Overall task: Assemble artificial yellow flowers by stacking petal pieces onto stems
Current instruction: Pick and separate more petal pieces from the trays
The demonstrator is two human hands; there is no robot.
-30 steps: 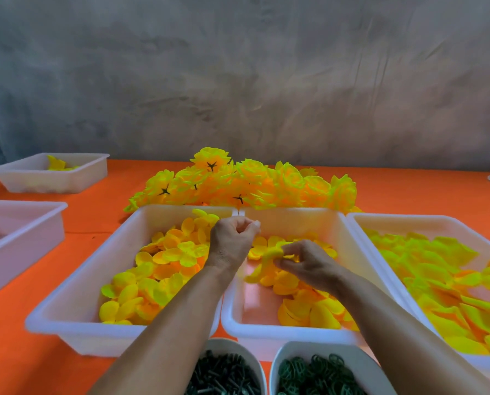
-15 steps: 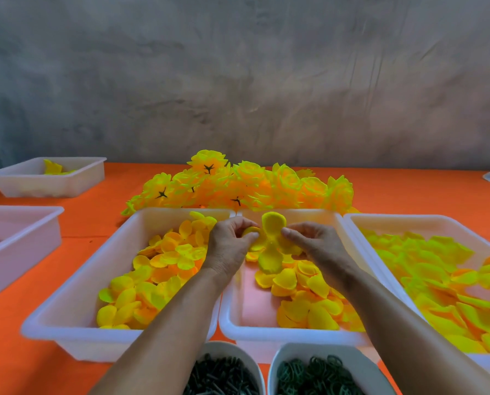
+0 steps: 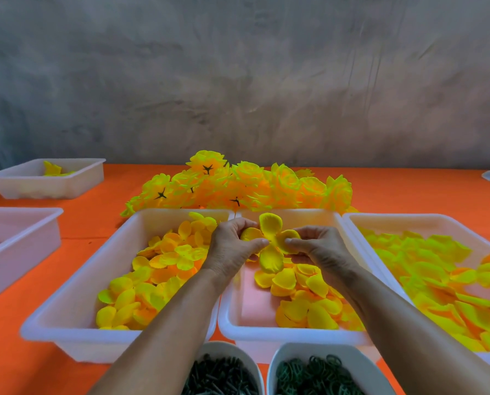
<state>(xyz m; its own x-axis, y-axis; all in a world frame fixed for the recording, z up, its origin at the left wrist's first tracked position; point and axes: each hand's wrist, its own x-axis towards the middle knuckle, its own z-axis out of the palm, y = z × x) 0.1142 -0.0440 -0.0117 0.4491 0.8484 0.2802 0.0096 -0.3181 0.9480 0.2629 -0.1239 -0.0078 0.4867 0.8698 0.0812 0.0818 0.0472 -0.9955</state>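
Smooth white plastic trays (image 3: 124,337), matt cloth-like petal piece (image 3: 270,223)

Your yellow four-lobed petal piece (image 3: 270,243) is spread open, pinched between both hands above the middle tray (image 3: 239,303) of loose petal pieces (image 3: 303,297); finished flowers (image 3: 238,186) lie heaped behind
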